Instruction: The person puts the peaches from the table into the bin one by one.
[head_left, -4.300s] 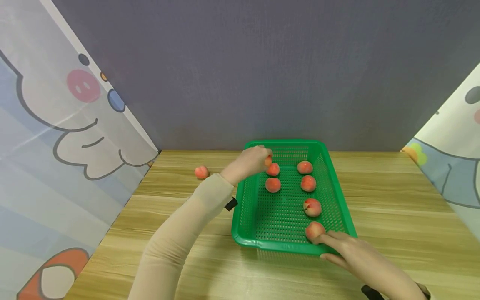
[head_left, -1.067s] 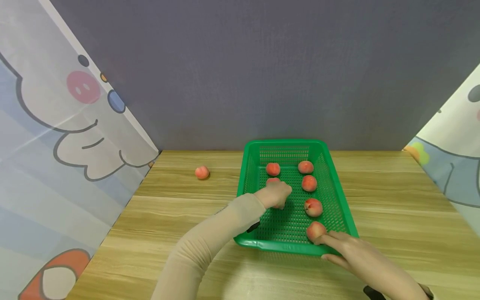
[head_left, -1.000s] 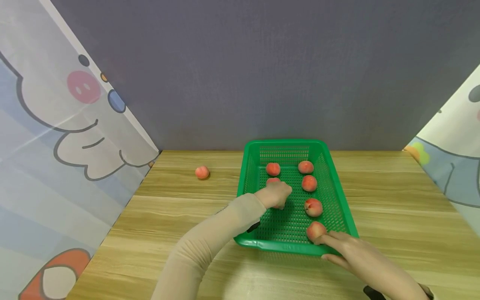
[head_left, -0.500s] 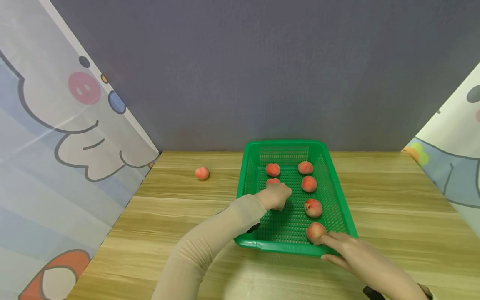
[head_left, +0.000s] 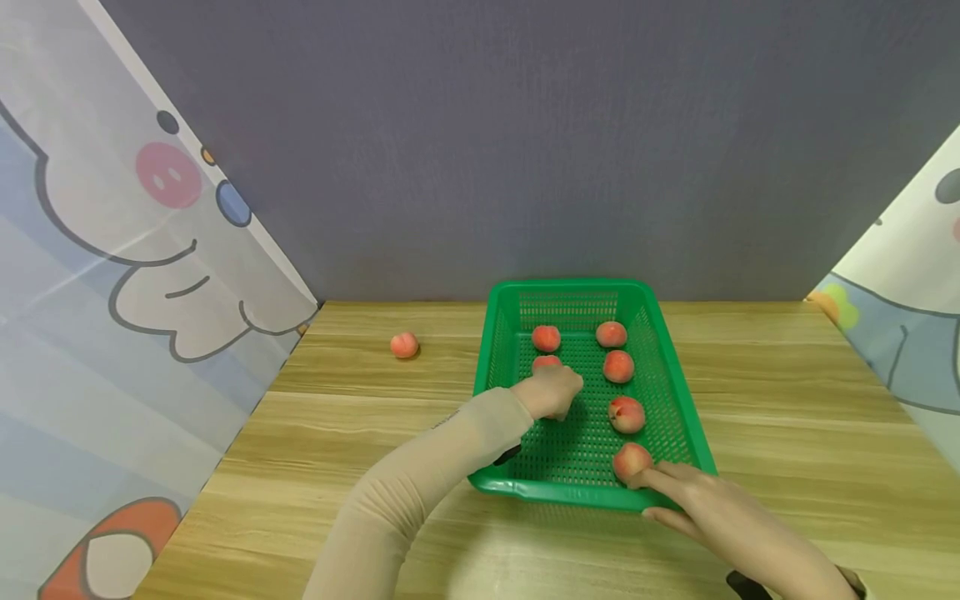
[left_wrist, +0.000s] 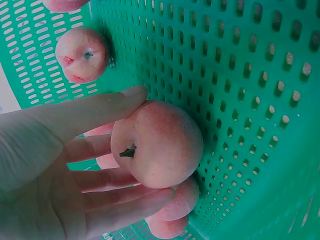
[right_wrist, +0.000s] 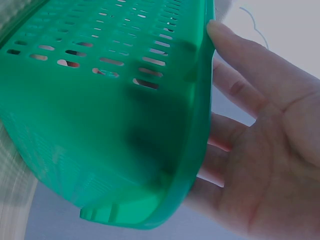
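My left hand (head_left: 553, 392) reaches into a green plastic basket (head_left: 590, 497) and grips a peach (left_wrist: 165, 145) between thumb and fingertips, stem end toward the palm. In the head view the hand covers most of that peach, low over the basket's left part. Behind it sit a second peach (head_left: 547, 362) and a third (head_left: 547, 337). A row of several peaches (head_left: 618, 367) runs along the basket's right side. My right hand (head_left: 693, 500) holds the near right rim, thumb outside and fingers over the edge, close to the nearest peach (head_left: 632, 462).
One loose peach (head_left: 404, 345) lies on the wooden table (head_left: 360, 450), left of the basket. A grey wall (head_left: 480, 150) stands behind the table. Cartoon-printed sheets (head_left: 112, 275) flank both sides.
Since the oldest frame, my left hand has carried the peach from the basket's far left rim down and nearer, inside the basket. Over the last second neither hand visibly moves.
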